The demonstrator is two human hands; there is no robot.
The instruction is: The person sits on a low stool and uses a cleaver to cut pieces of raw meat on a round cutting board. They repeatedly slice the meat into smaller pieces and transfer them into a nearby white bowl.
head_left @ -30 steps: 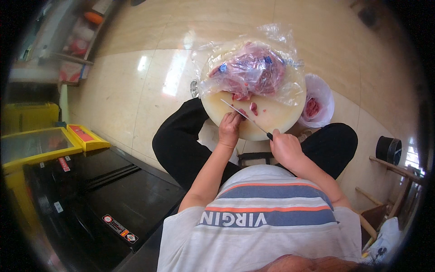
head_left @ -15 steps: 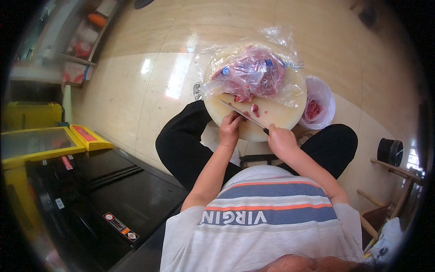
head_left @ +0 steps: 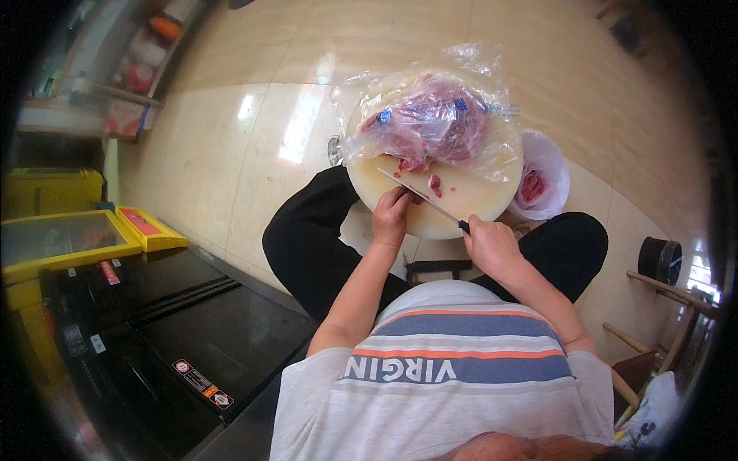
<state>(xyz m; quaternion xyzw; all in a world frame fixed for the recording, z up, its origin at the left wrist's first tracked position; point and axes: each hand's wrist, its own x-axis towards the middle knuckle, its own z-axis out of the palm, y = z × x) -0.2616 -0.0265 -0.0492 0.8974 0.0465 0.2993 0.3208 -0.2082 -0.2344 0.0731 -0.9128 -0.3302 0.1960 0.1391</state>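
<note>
My right hand [head_left: 492, 244] is closed round the black handle of a long knife [head_left: 424, 201]. Its blade slants up and left across a round, pale cutting board [head_left: 480, 201]. Just under the blade, my left hand [head_left: 390, 213] pinches a small piece of raw meat [head_left: 416, 197], mostly hidden by the fingers and the blade. A small dark-red meat scrap [head_left: 435, 184] lies right of the blade, with tiny bits around it. On the far part of the board rests a large piece of raw meat [head_left: 430, 127], covered by a clear plastic bag [head_left: 492, 154] with blue print.
Right of the board stands a white, bag-lined container [head_left: 557, 180] with cut red meat [head_left: 532, 186] inside. A black-lidded chest with a yellow frame [head_left: 61, 265] fills the left side. A wooden chair [head_left: 673, 323] and a black round object [head_left: 659, 259] are at the right.
My right hand has drawn the knife back, down and to the right, so its tip sits further right. My left hand stays nearly in place on the meat.
</note>
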